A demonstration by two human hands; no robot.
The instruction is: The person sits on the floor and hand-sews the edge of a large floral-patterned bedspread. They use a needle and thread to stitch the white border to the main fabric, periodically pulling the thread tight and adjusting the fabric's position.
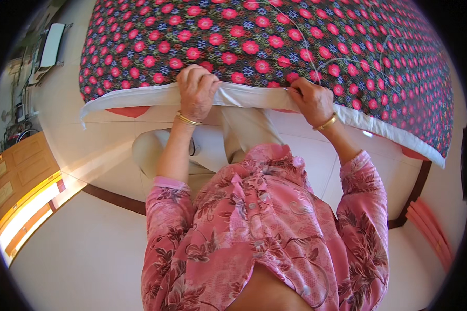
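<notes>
A dark quilt with pink flowers (229,58) spreads before me, and a white fabric border (253,96) runs along its near edge. My left hand (196,93) pinches this border left of the middle, with its fingers curled over the fabric. Further right, my right hand (313,99) grips the same edge between thumb and bent fingers; whether it also holds a needle is too small to tell. A pale thread (304,39) lies loosely over the flowered cloth and runs down to my right hand. Both wrists wear gold-coloured bangles.
Red cloth (128,111) shows beneath the border. My bent legs in beige trousers (249,128) are under the near edge, above a pale tiled floor (113,144). A wooden door (23,171) stands at the left, and a pink curtain (430,233) hangs at the right.
</notes>
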